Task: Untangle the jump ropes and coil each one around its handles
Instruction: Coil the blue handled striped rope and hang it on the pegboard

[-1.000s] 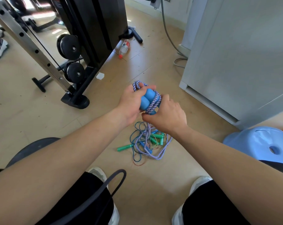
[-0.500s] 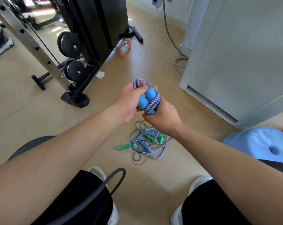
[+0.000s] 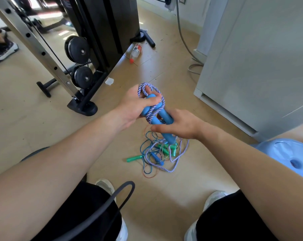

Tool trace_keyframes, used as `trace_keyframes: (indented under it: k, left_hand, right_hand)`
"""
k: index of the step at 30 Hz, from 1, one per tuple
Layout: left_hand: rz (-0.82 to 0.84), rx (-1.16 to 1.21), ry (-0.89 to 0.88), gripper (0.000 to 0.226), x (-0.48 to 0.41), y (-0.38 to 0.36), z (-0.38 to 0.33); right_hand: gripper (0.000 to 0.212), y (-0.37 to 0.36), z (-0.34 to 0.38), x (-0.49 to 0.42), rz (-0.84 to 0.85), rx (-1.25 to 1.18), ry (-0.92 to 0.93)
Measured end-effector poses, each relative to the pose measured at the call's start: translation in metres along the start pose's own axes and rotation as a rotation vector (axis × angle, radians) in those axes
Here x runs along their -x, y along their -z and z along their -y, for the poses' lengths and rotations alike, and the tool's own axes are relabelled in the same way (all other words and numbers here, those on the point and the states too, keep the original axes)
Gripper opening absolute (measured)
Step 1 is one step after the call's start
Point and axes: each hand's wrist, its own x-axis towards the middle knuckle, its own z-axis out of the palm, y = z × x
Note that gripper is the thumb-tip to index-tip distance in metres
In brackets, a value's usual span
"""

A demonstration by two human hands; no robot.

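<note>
My left hand (image 3: 136,105) grips stiff handles (image 3: 158,120) and limp rope (image 3: 155,111); right hand (image 3: 180,124) holds handles just below. Take handles, not rope.

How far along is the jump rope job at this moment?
Nothing looks finished yet. In hand: the left hand and right hand hold the blue handles, with a few turns of braided rope round them; its tail runs down to the floor. Left to do: the rest of that rope, plus the green handles and thin cords tangled on the floor.
</note>
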Motion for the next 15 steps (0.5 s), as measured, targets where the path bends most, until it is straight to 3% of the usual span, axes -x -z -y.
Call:
trace_keyframes:
  k: [2,4,9,12,15]
  left_hand:
    - [0.111,-0.030,-0.009,0.018,0.001,0.006,-0.004]
    - [0.204,-0.054,-0.017,0.020,0.003,0.008,-0.006]
    - [0.363,-0.150,-0.078,0.028,0.007,0.004,0.001]
    - [0.381,-0.196,-0.083,0.029,0.008,0.002,0.003]
    - [0.413,-0.234,-0.071,0.028,0.009,0.004,0.003]
  right_hand:
    - [0.052,0.007,-0.005,0.000,0.063,-0.054,0.025]
    - [0.056,0.012,-0.011,0.000,0.057,-0.264,0.005]
    - [0.046,0.032,-0.021,0.001,-0.052,-0.562,-0.067]
    - [0.027,0.030,-0.015,0.006,0.017,-0.560,-0.001]
    - [0.024,0.026,-0.010,0.007,0.081,-0.553,0.033]
